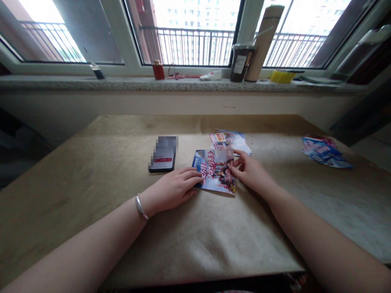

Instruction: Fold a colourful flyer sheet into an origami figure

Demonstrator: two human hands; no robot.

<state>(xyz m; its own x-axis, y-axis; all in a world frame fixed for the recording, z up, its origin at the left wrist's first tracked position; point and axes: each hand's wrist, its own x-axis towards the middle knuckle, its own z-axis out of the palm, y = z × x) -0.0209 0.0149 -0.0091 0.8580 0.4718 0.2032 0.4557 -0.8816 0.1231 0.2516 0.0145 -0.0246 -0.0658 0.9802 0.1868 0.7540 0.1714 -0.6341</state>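
In the head view, your left hand [175, 186] lies open, fingertips on the left side of 1 leaflet [215, 171]; your right hand [252, 170] pinches its right edge. It's on the desk [76, 175], right of the phone [164, 156].

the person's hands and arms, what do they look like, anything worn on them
Both are bare, with no sleeves in view. The left forearm wears a silver-coloured bracelet, a plain-looking rounded band, near the wrist. The right forearm shows no bracelet or watch. The left hand and right hand wear no gloves. Nail details are too small to tell.
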